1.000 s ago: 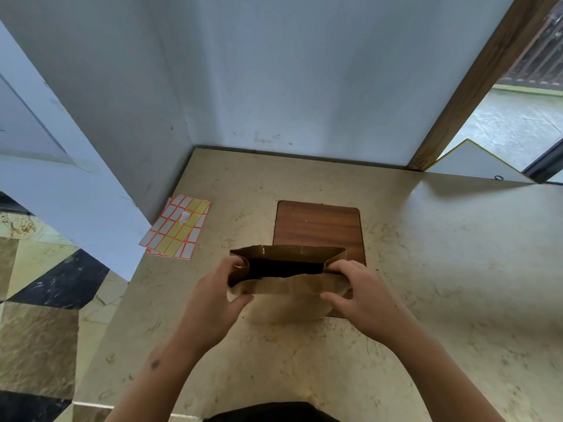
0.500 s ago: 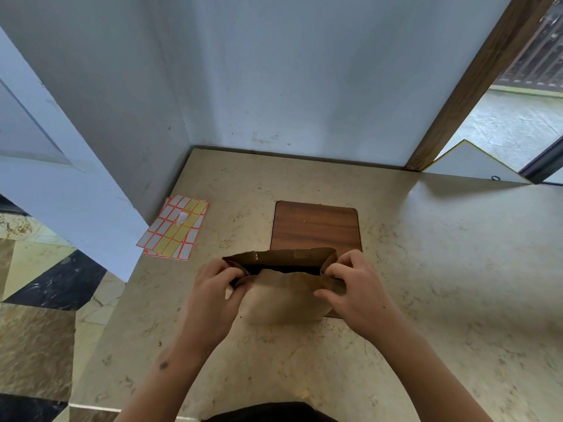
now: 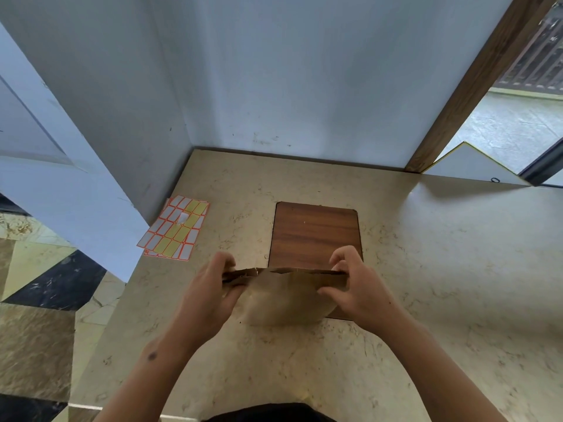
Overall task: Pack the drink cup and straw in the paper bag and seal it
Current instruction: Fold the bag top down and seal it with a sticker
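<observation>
A brown paper bag point(image 3: 285, 300) stands on the near edge of a wooden board point(image 3: 315, 233) on the beige marble counter. Its mouth is pressed flat into a thin line. My left hand point(image 3: 213, 293) pinches the left end of the bag's top edge. My right hand point(image 3: 356, 287) pinches the right end. The bag bulges below the top edge. The drink cup and straw are not visible; whatever is inside the bag is hidden.
A sheet of orange-bordered white and yellow label stickers point(image 3: 175, 229) lies at the counter's left edge, by a white wall. A wall closes the far side. A wooden door frame point(image 3: 469, 86) rises at the back right. The counter point(image 3: 457, 284) extends to the right.
The bag's mouth was open a second ago, showing a dark inside. Both hands have pulled the top edges together and outward, so the mouth is now flat and closed.
</observation>
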